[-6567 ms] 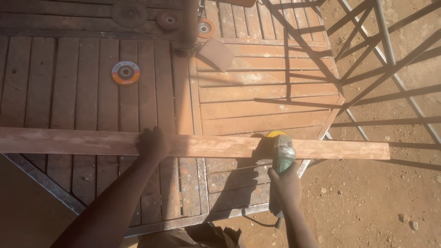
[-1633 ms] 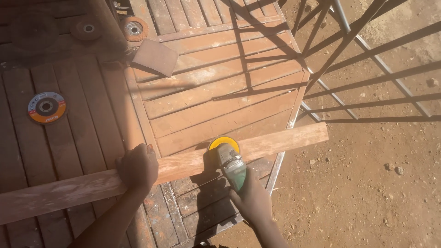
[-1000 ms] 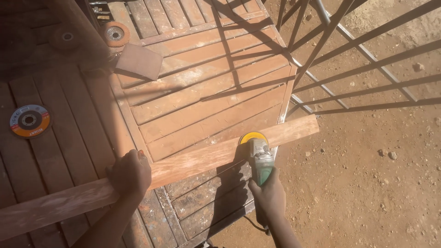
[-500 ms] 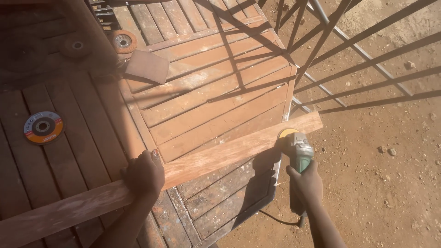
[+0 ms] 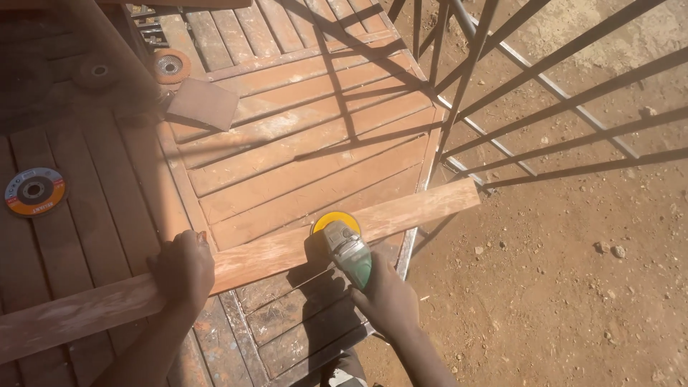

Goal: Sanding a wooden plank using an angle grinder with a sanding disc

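Observation:
A long reddish wooden plank [image 5: 408, 215] lies slanted across a slatted wooden door panel [image 5: 301, 143]. My left hand [image 5: 183, 269] presses flat on the plank near its left half. My right hand [image 5: 387, 297] grips a green angle grinder [image 5: 349, 251] whose yellow sanding disc [image 5: 335, 221] rests on the plank's middle. The wood beside the disc looks paler and dusty.
A grinding disc [image 5: 34, 192] lies on the slats at far left, two more discs [image 5: 169, 66] and a square of sandpaper [image 5: 203, 104] at the top. A metal grille [image 5: 494, 93] leans at the right over bare dirt ground [image 5: 573, 287].
The grinder slid right toward the plank's end, then came back left to the middle. My left hand stayed pressed on the plank; the view shifted slightly.

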